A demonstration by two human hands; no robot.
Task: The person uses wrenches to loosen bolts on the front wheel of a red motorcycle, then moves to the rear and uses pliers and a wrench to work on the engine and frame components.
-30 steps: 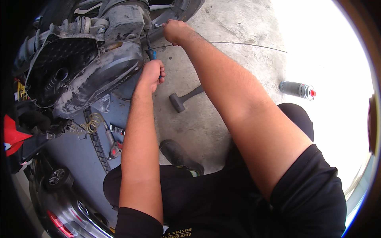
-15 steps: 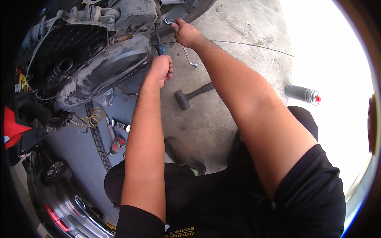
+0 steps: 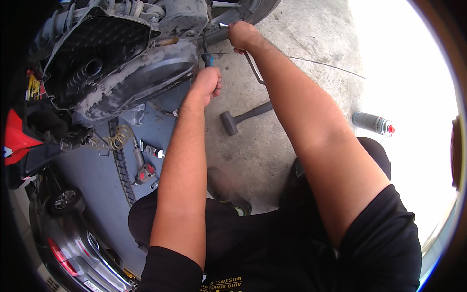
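Observation:
My left hand [image 3: 208,83] is wrapped round a screwdriver [image 3: 207,59] with a black and blue handle. Its dark shaft runs up beside the scooter's engine casing [image 3: 177,61], close to the rear wheel; where the tip rests cannot be made out. Further up and to the right, my right hand [image 3: 243,36] is closed on a bent metal wrench [image 3: 254,68]. One shiny end pokes out left of the fingers toward the wheel [image 3: 265,12], while the bent rod hangs below the hand, partly hidden by my forearm.
A black mallet [image 3: 230,122] lies on the concrete between my arms. To the right rests a spray can [image 3: 372,124] with a red nozzle. An impact wrench [image 3: 145,173], a coiled air hose [image 3: 121,137] and a small tube [image 3: 152,149] lie left; a grey car [image 3: 78,243] stands beyond.
The view has shifted, so the scooter and tools appear further right. My right hand has turned, and the wrench's lower end has swung behind my forearm. The left hand keeps its grip.

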